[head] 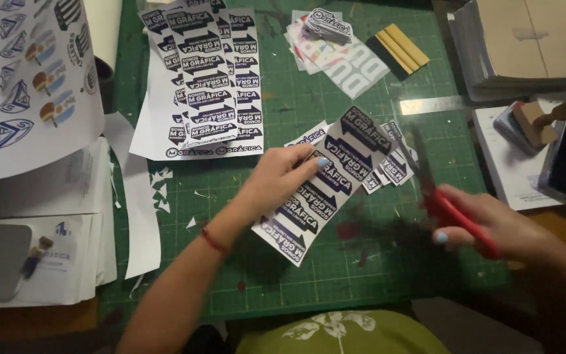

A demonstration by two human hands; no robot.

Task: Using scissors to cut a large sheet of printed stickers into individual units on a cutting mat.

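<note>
Centrally, left hand (pixel 282 176): fingers closed in a pinch on the upper edge of the sticker strip (pixel 322 190), thumb under, fingers on top; a red thread bracelet sits at the wrist.
Sticker strip: a long white strip of dark blue and black labels, held slanted just above the cutting mat (pixel 296 275), running from below the left hand up toward the right hand.
Right hand (pixel 492 229): curled shut around the red handles of the scissors (pixel 450 210); motion blur hides the exact finger placement.
Scissors: blades point up and away from the right hand, toward the far end of the strip; blurred, so whether they are open or touching the paper cannot be told.
Cut stickers (pixel 388 167): small loose pieces lying just beyond the strip's far end, partly covered by it.
Sticker sheets (pixel 207 85): overlapping uncut sheets, well beyond the left hand.
Round-emblem sheet (pixel 24 85): far to the outer side of the left hand, cut off by the frame edge.
Squeegee (pixel 397 49): yellow and black, beyond the right hand, beside a small pile of stickers (pixel 325 29).
Metal ruler (pixel 437 105): beyond the right hand, partly under a notebook stack (pixel 525 49).
Containers: none can be made out on the tabletop; items at the right edge are dark and unclear.
</note>
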